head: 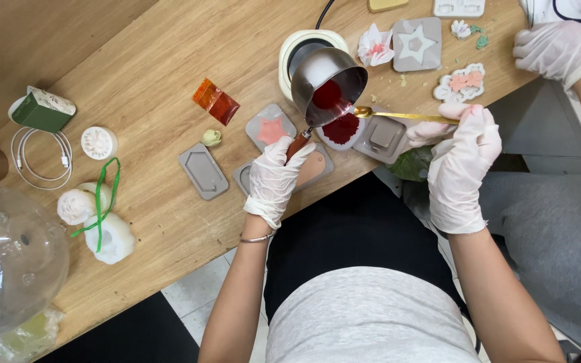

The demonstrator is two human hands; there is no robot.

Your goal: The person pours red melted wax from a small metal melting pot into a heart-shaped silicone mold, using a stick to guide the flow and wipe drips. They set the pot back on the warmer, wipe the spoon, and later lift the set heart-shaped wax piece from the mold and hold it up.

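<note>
My left hand (274, 176), in a white glove, grips the wooden handle of a small steel melting pot (327, 77). The pot is tilted and dark red liquid pours from it into a round white mould (341, 129) on the wooden table (163, 60). My gloved right hand (462, 158) holds a gold spoon (401, 115) by its handle. The spoon's bowl sits at the pot's lip, over the red-filled mould.
Grey silicone moulds lie around: a star one (416, 44), one with pink fill (270, 129), an empty one (202, 171). A white warmer (295, 48) stands behind the pot. Another person's gloved hand (559, 47) is at top right. A glass dome (8, 255) sits far left.
</note>
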